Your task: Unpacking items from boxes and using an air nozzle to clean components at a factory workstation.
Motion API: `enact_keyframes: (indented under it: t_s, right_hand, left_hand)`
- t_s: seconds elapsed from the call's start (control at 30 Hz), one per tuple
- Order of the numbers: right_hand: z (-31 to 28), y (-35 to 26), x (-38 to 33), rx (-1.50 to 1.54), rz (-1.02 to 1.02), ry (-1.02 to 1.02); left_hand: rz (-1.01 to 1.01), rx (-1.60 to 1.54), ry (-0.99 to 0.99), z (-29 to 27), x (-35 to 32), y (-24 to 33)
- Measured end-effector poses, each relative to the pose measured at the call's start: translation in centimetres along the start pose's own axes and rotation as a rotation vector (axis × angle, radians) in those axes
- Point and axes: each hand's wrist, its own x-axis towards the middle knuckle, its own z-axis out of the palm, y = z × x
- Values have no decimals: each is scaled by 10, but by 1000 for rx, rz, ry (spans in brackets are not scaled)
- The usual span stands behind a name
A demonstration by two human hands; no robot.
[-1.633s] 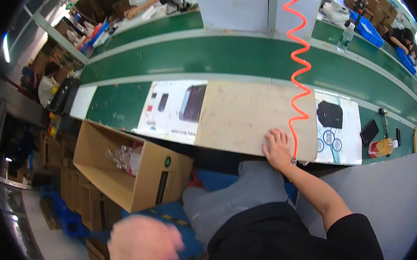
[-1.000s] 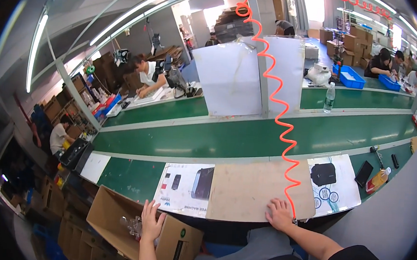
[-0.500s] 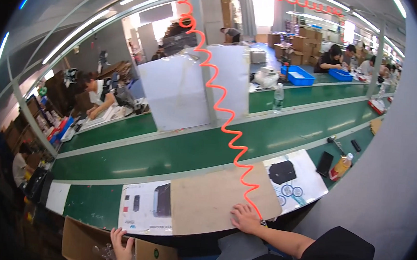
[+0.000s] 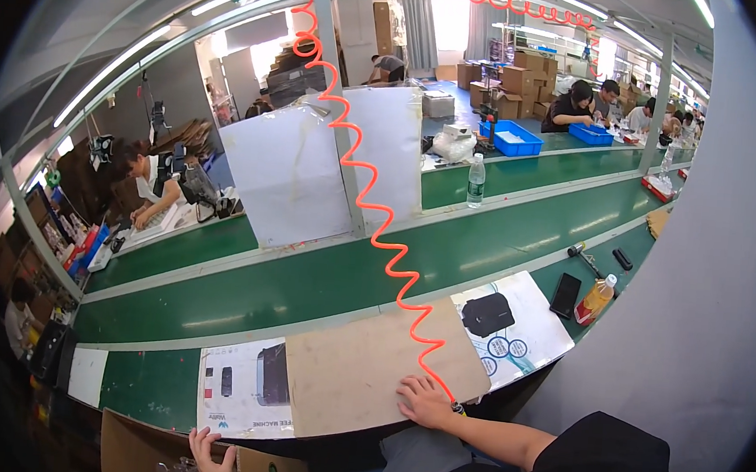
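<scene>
1. The left hand [image 4: 209, 459] reaches down below the front edge of the workbench, its fingers spread loosely over the open top of a brown cardboard box [image 4: 139, 456]. It touches the box's rim; whether it grips anything inside I cannot tell.
2. The cardboard box stands under the bench's front left part. It is plain brown, its flaps are open, and something crinkled and clear shows inside.
3. The right hand [image 4: 425, 402] lies flat, fingers relaxed and slightly spread, on the near right corner of a brown cardboard sheet [image 4: 377, 372]. It grasps nothing.
4. The cardboard sheet is flat, plain tan and roughly rectangular. It lies along the workbench's front edge and overlaps a white printed sheet [image 4: 240, 384] on its left.
5. An orange coiled cord [image 4: 379, 227] ends just beside the right hand and rises in spirals toward the ceiling.
6. Right of the cardboard lies another white printed sheet [image 4: 520, 334] bearing a dark device [image 4: 487, 314].
7. Near the bench's right end lie a black phone [image 4: 565, 294] and an orange bottle [image 4: 595, 299].
8. Beyond runs a green conveyor belt [image 4: 323, 276], behind it white panels [image 4: 290, 177] and a clear water bottle [image 4: 476, 181].
</scene>
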Motion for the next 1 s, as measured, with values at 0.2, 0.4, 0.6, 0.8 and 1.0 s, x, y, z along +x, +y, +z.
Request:
enact_keyframes:
  t_s: [0.2,0.4,0.6,0.8,1.0]
  right_hand:
    - [-4,-2,1,6,-5,16]
    - [-5,-3,1,-4,-6,15]
    - [-2,-2,0,-2,1,4]
    - [2,0,0,-8,0,15]
    - [0,0,-1,5,8,-24]
  left_hand:
    - [-47,14,3,-7,-3,-4]
    - [-32,56,20,-5,-4,-7]
    - [-63,38,23,-4,-2,-3]
    - [-21,47,41,-1,-3,-6]
    - [21,22,-16,-5,-4,11]
